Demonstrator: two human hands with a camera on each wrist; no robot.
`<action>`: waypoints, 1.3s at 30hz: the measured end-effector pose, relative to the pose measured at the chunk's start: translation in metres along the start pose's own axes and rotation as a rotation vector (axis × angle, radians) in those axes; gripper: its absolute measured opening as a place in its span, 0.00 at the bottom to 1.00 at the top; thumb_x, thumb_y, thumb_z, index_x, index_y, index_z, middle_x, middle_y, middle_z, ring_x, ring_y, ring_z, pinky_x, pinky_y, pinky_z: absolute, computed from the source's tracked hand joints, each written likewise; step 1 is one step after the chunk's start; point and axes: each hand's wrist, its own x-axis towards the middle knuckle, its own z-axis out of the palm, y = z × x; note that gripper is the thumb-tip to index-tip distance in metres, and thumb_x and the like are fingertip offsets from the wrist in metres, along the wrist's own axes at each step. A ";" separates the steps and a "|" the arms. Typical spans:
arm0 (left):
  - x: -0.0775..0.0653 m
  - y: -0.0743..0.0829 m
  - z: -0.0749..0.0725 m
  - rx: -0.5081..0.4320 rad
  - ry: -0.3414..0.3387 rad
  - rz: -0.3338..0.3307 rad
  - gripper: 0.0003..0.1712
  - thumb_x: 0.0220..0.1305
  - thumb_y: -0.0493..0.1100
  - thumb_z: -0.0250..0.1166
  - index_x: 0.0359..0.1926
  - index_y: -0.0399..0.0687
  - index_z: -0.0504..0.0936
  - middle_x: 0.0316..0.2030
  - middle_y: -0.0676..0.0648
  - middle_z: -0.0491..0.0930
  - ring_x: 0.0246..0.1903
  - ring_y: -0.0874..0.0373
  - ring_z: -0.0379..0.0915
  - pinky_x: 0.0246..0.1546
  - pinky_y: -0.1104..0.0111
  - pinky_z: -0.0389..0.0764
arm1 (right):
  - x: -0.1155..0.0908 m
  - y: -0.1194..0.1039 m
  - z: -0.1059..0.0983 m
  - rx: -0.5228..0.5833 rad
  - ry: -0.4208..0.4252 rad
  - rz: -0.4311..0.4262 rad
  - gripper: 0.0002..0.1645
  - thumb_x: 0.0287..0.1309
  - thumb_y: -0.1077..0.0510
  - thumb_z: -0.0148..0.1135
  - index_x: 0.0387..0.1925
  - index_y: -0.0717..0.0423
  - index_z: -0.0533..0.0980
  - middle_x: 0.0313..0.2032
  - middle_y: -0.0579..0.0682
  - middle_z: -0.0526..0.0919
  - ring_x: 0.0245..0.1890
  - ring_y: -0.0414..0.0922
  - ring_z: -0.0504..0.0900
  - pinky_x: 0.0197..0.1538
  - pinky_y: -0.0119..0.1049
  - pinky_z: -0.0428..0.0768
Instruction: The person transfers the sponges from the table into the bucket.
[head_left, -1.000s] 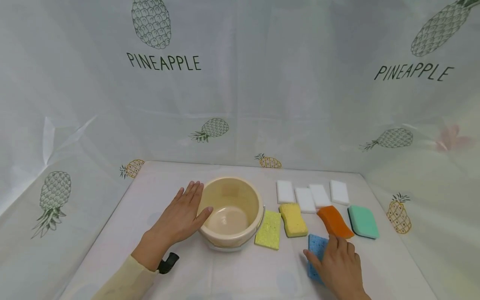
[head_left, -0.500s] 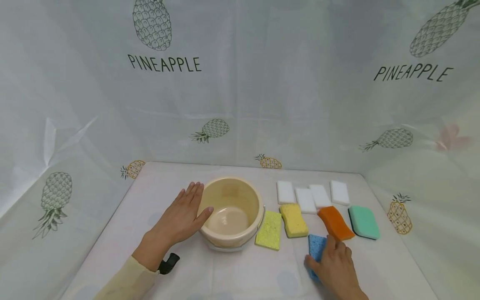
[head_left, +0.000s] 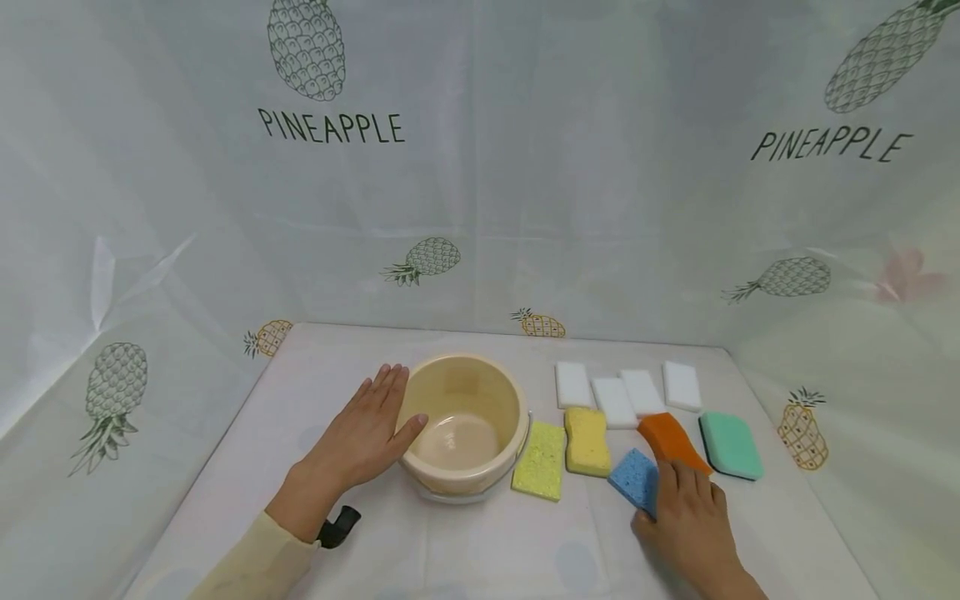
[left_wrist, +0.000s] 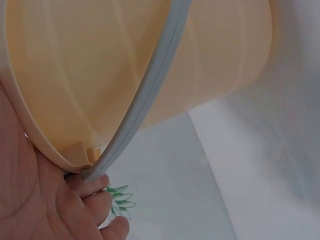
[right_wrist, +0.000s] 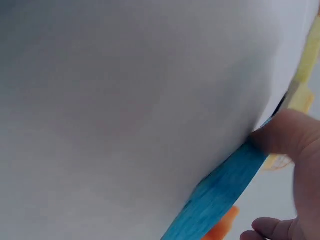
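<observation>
My left hand point(head_left: 363, 433) lies with straight fingers along the left rim of a cream bucket point(head_left: 480, 479), its thumb reaching over the opening. The left wrist view shows the fingers outside, by the pivot of the bucket's grey handle point(left_wrist: 150, 85). My right hand point(head_left: 690, 517) grips a blue sponge point(head_left: 633, 477), which sits at a slant, partly covered by the fingers. The thumb presses the edge of that blue sponge point(right_wrist: 217, 195) in the right wrist view. Just beyond the fingertips lies an orange sponge point(head_left: 672, 442), overlapped by them.
Beside the bucket lie a lime-yellow sponge point(head_left: 538, 461) and a wavy-sided yellow sponge point(head_left: 587, 442). Several white sponges point(head_left: 573, 386) are spread behind them. A green sponge with a dark underside point(head_left: 731, 446) is at the right. Pineapple-printed sheeting point(head_left: 585, 208) surrounds the table.
The blue sponge has turned from straight to slanted, nearer the yellow sponge, which has also turned slightly. My right hand has shifted a little rightward. My left hand has stayed at the bucket.
</observation>
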 end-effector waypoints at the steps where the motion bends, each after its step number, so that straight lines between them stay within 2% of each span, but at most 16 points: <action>1: 0.000 0.000 0.000 0.000 0.001 0.002 0.50 0.80 0.67 0.47 0.82 0.31 0.52 0.82 0.34 0.54 0.83 0.39 0.45 0.82 0.45 0.52 | -0.002 0.003 -0.001 -0.013 -0.012 0.019 0.49 0.41 0.46 0.80 0.56 0.75 0.71 0.51 0.73 0.77 0.50 0.67 0.74 0.51 0.68 0.73; 6: 0.000 0.001 0.000 -0.007 0.006 0.011 0.50 0.80 0.67 0.47 0.82 0.31 0.53 0.81 0.33 0.55 0.83 0.39 0.46 0.82 0.44 0.52 | -0.008 0.019 -0.003 -0.082 -0.085 0.054 0.53 0.40 0.32 0.80 0.50 0.72 0.72 0.44 0.69 0.75 0.43 0.62 0.70 0.49 0.65 0.71; 12: 0.001 0.000 0.000 -0.011 0.004 0.013 0.50 0.81 0.67 0.47 0.82 0.31 0.52 0.81 0.33 0.55 0.83 0.39 0.45 0.82 0.44 0.52 | -0.008 0.031 -0.002 -0.115 -0.114 0.029 0.54 0.41 0.26 0.77 0.48 0.70 0.74 0.40 0.63 0.76 0.41 0.59 0.71 0.47 0.63 0.72; 17: 0.002 0.000 0.002 -0.014 0.003 0.015 0.50 0.80 0.67 0.46 0.82 0.32 0.52 0.82 0.34 0.54 0.83 0.39 0.45 0.83 0.45 0.51 | -0.006 0.033 -0.002 -0.121 -0.165 0.040 0.57 0.44 0.24 0.75 0.52 0.72 0.75 0.40 0.61 0.77 0.42 0.59 0.74 0.47 0.64 0.73; 23: 0.001 -0.001 0.002 -0.013 0.006 0.012 0.50 0.80 0.67 0.47 0.82 0.32 0.52 0.82 0.34 0.54 0.83 0.39 0.45 0.83 0.45 0.51 | -0.005 0.032 -0.003 -0.091 -0.169 0.037 0.54 0.44 0.27 0.75 0.50 0.72 0.75 0.38 0.61 0.77 0.41 0.58 0.74 0.46 0.63 0.73; 26: 0.001 -0.001 0.001 -0.016 0.000 0.012 0.50 0.80 0.68 0.47 0.82 0.31 0.52 0.82 0.34 0.54 0.83 0.39 0.45 0.83 0.45 0.51 | -0.004 0.033 -0.005 -0.074 -0.107 0.006 0.51 0.41 0.28 0.76 0.46 0.69 0.74 0.37 0.59 0.74 0.40 0.57 0.72 0.43 0.58 0.71; 30: 0.001 -0.001 0.000 -0.017 -0.005 0.012 0.50 0.80 0.67 0.47 0.82 0.31 0.52 0.82 0.34 0.54 0.83 0.39 0.46 0.83 0.45 0.52 | 0.001 0.038 -0.011 -0.054 0.070 -0.103 0.48 0.35 0.31 0.77 0.42 0.66 0.73 0.37 0.60 0.75 0.39 0.59 0.72 0.39 0.53 0.68; 32: 0.001 -0.001 0.000 -0.019 -0.006 0.012 0.50 0.80 0.67 0.48 0.82 0.31 0.52 0.82 0.34 0.54 0.83 0.39 0.46 0.82 0.45 0.52 | 0.007 0.041 -0.015 -0.052 0.146 -0.152 0.48 0.36 0.29 0.74 0.42 0.67 0.73 0.37 0.61 0.76 0.39 0.60 0.74 0.37 0.54 0.68; 37: 0.002 -0.001 0.001 -0.017 -0.004 0.012 0.50 0.80 0.67 0.48 0.82 0.31 0.52 0.81 0.34 0.54 0.83 0.39 0.46 0.82 0.45 0.53 | 0.027 0.043 -0.028 -0.052 0.283 -0.243 0.51 0.53 0.20 0.50 0.41 0.68 0.73 0.35 0.63 0.77 0.37 0.64 0.76 0.32 0.56 0.71; 39: 0.002 0.000 0.001 -0.014 -0.002 0.011 0.50 0.80 0.66 0.49 0.82 0.31 0.52 0.81 0.34 0.55 0.83 0.39 0.46 0.82 0.45 0.53 | 0.036 0.042 -0.034 -0.048 0.319 -0.270 0.52 0.56 0.19 0.42 0.40 0.68 0.73 0.33 0.63 0.77 0.35 0.64 0.77 0.31 0.56 0.71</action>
